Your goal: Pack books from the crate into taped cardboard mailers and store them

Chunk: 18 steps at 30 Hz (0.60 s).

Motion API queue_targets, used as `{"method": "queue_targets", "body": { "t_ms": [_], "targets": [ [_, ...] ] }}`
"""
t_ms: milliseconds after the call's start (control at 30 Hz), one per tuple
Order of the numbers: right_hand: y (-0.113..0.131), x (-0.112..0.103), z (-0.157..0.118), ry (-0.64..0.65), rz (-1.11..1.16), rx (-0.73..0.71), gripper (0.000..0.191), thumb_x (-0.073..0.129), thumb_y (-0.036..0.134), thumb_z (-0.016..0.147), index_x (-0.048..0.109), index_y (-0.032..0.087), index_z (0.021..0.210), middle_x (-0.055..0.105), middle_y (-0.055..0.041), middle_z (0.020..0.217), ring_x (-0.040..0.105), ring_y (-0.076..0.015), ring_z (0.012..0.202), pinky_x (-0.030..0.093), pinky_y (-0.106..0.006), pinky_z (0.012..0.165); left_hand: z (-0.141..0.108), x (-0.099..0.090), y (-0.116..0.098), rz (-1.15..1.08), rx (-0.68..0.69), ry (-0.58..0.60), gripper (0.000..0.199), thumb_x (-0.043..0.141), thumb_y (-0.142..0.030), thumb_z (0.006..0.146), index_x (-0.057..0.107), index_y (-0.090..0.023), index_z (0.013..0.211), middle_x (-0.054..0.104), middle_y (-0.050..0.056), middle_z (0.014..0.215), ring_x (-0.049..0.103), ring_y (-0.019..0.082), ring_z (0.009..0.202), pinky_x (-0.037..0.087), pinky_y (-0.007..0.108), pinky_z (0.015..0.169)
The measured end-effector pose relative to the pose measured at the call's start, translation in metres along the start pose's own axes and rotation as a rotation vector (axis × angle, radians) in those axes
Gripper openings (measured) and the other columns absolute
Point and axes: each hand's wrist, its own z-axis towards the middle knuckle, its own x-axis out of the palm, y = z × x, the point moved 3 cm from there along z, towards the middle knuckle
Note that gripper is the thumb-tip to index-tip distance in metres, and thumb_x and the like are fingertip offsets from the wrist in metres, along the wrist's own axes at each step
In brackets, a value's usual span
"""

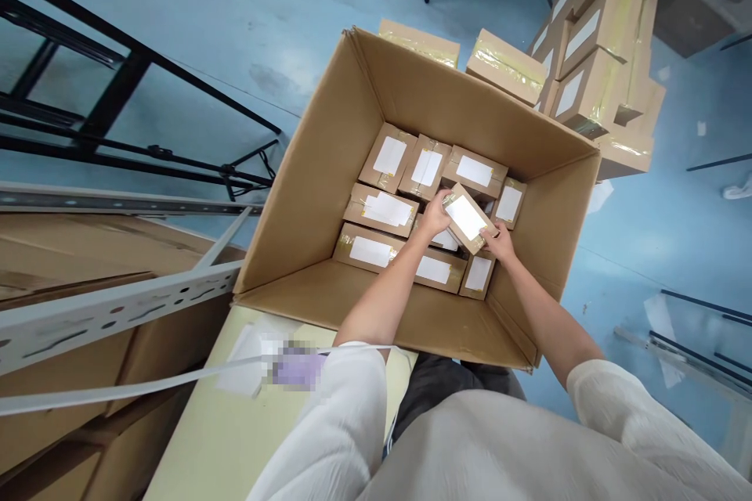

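Observation:
Between my two hands is a small cardboard box (466, 218) with a white label on top, held tilted inside a large open carton (458, 86). My left hand (435, 215) grips its left end, and my right hand (499, 241) grips its lower right corner. Beneath and around it, several labelled small boxes line the carton's bottom, among them one at the left (381, 209) and one at the right (510, 203). Part of the layer under the held box is hidden by it and by my hands.
Taped cardboard boxes (599, 55) are stacked beyond the carton's right corner. To the left are a black metal frame (117, 94) and a perforated white rail (117, 313). A pale yellow surface (205, 423) lies at lower left, crossed by a white strap (176, 377).

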Motion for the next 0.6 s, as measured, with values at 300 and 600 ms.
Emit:
{"method": "queue_targets", "body": {
  "t_ms": [300,600],
  "targets": [
    [0.032,-0.001,-0.018,0.126,0.009,-0.129,0.068,0.085,0.069,0.069,0.056,0.026,0.112,0.072,-0.0061,0.109,0.074,-0.0278,0.094,0.072,-0.046,0.073,-0.036,-0.02,-0.038,0.299,0.028,-0.115,0.07,0.063,-0.014,0.089,0.048,-0.029,0.156,0.044,0.014,0.167,0.03,0.046,0.159,0.028,0.07,0.126],
    [0.064,0.112,-0.058,0.372,-0.081,-0.19,0.064,0.088,0.064,0.069,0.059,0.028,0.114,0.067,0.0049,0.083,0.07,-0.0189,0.073,0.071,-0.041,0.066,-0.095,-0.114,-0.03,0.441,-0.09,-0.352,0.07,0.064,-0.013,0.086,0.051,-0.028,0.153,0.041,0.018,0.169,0.03,0.045,0.161,0.022,0.071,0.129]
  ]
}}
